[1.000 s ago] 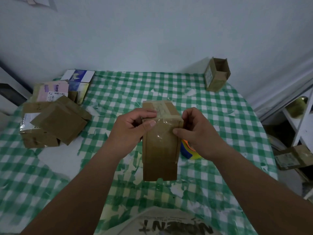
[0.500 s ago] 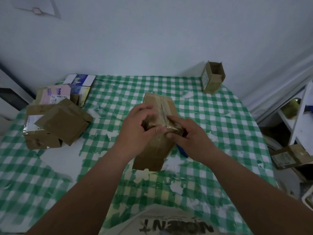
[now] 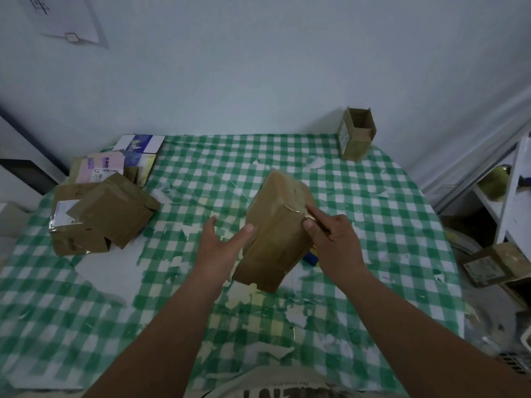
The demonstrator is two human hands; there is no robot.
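A long brown cardboard box (image 3: pixel 273 234) wrapped in clear tape lies tilted on the green checked tablecloth (image 3: pixel 201 173) in front of me. My right hand (image 3: pixel 330 239) pinches a strip of clear tape at the box's upper right edge between thumb and forefinger. My left hand (image 3: pixel 221 242) is beside the box's left side with its fingers straight, the thumb tip touching the cardboard. A blue and yellow object (image 3: pixel 311 255) peeks out from under the box and my right wrist.
A pile of brown boxes (image 3: pixel 100 219) with pink and blue printed cartons (image 3: pixel 135 150) sits at the table's left. A small open cardboard box (image 3: pixel 356 133) stands at the far right corner. White shelving (image 3: pixel 505 202) and another box (image 3: pixel 494 265) lie off the right edge. The cloth is torn in patches.
My left hand has let go of the box and opened beside it. The box has dropped and swung so its far end points right. My right hand now pinches tape at its edge.
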